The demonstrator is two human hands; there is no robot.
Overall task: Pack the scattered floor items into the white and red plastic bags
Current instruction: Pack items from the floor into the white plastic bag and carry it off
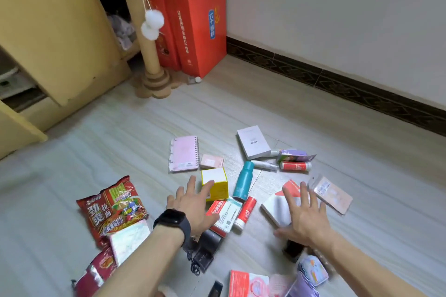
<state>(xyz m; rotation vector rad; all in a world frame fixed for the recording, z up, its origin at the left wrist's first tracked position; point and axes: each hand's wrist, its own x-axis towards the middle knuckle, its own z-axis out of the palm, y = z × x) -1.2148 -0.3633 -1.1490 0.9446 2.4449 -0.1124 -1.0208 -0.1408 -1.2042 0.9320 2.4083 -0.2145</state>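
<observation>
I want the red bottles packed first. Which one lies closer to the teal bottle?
The lower red bottle, at the base of the teal bottle beside the red-and-white box; the upper red bottle lies farther right, by the purple box.

Both arms reach forward and down; the left hand, a black watch on its wrist, and the right hand are spread palm-down, fingers straight.

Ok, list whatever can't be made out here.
Head view only:
- Black object: mostly hidden under the right hand.
- Printed box: one end covered by the left hand.
- Black item and red-and-white pack: cut off by the bottom edge.
- Card packet: print blurred.
</observation>
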